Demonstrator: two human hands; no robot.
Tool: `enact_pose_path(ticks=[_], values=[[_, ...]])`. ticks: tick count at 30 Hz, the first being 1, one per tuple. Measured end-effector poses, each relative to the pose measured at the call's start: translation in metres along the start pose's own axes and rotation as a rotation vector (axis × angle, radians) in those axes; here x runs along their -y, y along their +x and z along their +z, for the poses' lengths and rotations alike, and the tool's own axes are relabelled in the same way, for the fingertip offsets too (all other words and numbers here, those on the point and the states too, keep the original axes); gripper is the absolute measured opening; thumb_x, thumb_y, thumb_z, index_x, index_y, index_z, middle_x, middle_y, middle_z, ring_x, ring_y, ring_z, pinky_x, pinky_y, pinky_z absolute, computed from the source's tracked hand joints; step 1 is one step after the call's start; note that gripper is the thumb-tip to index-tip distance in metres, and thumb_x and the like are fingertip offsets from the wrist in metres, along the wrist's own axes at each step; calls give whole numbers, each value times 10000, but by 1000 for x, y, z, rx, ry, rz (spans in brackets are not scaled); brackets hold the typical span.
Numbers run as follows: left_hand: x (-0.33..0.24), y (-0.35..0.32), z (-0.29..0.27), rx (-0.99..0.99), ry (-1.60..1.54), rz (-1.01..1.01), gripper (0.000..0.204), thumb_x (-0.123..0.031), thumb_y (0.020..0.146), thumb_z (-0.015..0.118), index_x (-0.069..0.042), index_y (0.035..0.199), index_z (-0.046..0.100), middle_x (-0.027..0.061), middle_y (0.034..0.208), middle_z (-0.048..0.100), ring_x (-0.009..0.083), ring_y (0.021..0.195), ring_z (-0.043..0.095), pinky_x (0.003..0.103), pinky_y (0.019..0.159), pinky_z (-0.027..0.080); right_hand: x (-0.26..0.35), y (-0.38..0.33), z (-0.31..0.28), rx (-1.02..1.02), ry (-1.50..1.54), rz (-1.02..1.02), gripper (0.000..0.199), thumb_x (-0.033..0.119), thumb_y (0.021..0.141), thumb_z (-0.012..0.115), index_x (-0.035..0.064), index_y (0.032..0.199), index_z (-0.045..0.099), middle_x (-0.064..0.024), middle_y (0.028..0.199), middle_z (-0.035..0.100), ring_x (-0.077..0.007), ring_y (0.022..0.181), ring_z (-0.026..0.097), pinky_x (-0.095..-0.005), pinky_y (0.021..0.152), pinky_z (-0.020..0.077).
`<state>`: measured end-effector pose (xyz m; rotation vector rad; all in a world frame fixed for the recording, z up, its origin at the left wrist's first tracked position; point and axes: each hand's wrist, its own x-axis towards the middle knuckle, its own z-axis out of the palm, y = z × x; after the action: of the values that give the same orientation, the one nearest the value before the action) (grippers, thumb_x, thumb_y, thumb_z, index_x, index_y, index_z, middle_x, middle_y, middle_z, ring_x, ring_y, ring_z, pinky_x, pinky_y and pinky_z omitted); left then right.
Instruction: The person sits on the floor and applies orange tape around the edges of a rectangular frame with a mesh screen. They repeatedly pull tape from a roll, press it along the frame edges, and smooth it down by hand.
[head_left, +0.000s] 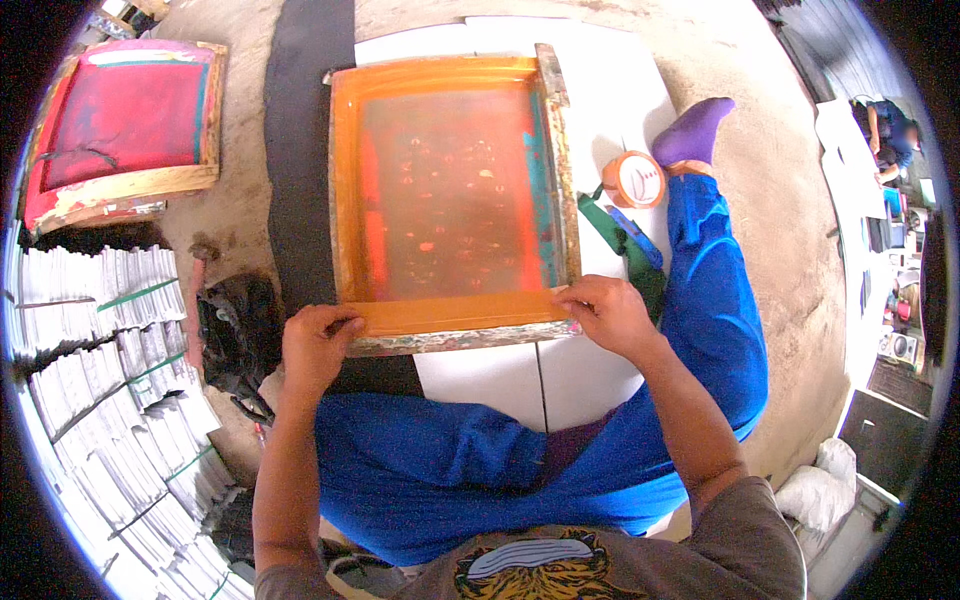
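Beside the orange screen frame (450, 190): tape roll (634, 179), paper stacks (110, 330).

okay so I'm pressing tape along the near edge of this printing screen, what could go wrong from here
The left hand and right hand press orange tape along the screen frame; uneven pressure may leave wrinkles that let ink through. The tape roll lies beside your foot, so a leg shift could knock it away.

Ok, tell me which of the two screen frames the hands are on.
The orange frame, flat on the white sheets before the person: left hand and right hand press its near edge. The red frame sits apart, upper left, untouched.
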<state>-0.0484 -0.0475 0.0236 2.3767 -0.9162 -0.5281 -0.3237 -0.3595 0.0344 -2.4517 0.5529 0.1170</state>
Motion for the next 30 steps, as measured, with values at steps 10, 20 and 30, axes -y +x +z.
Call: enact_pose_path(ticks=[10,20,30], values=[[13,6,11,134,77,-12,167,-202,812,787,-91,937,797,131,840,726,330,816,691,426,764,542,8,-2,7,37,-66,96,154,122,848,723,154,986,782,-72,825,678,-299,765,687,-415,676,546],[-3,8,7,292,232,-58,181,-248,852,752,-127,976,806,123,871,716,336,840,699,437,773,551,5,-7,16,115,-165,172,202,130,873,674,191,1033,781,-70,859,668,-308,783,689,-443,692,557],[-14,10,4,396,360,-82,188,-237,886,708,-172,1037,801,121,898,697,337,873,688,455,788,547,13,-5,17,214,-238,230,236,139,883,658,204,1074,779,-96,852,653,-331,786,683,-472,709,555]])
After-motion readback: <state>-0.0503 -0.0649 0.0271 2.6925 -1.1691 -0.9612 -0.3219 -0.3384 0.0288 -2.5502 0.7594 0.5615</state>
